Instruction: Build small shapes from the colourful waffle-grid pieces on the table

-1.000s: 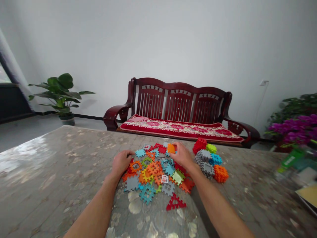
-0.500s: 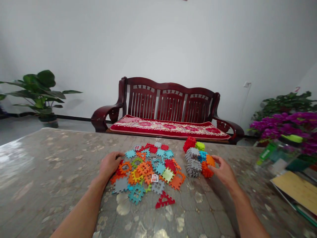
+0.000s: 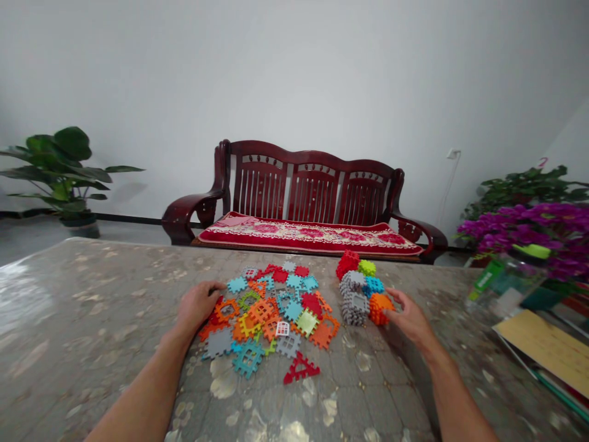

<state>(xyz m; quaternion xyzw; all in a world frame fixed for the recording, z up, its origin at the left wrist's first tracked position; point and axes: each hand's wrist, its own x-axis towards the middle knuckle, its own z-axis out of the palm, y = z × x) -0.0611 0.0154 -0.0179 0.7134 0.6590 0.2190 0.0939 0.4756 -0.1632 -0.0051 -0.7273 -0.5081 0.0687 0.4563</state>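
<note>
A loose spread of toothed plastic building tiles point(image 3: 263, 311) lies before me in orange, blue, grey, red and green. My left hand point(image 3: 201, 304) rests on the table at the left edge of the spread, thumb and forefinger apart, beside a light blue tile point(image 3: 237, 284). Right of the spread are sorted stacks: red point(image 3: 347, 264), lime green point(image 3: 367, 267), grey point(image 3: 355, 308) and blue point(image 3: 373, 285). My right hand point(image 3: 408, 316) has thumb and fingers on the right side of the stack of orange tiles point(image 3: 379, 309). A red triangular tile point(image 3: 301, 368) lies nearest me.
The table point(image 3: 115, 307) has a patterned cover. At its right are a clear bottle with a green lid point(image 3: 522, 279), a yellowish envelope point(image 3: 543, 344) on papers, and purple flowers point(image 3: 538, 236). Beyond stands a wooden bench point(image 3: 313, 184). A potted plant point(image 3: 69, 166) is far left.
The orange tile my right hand held tilted above the orange stack now lies in line with it. My left hand stays beside the spread. The whole view has shifted slightly.
</note>
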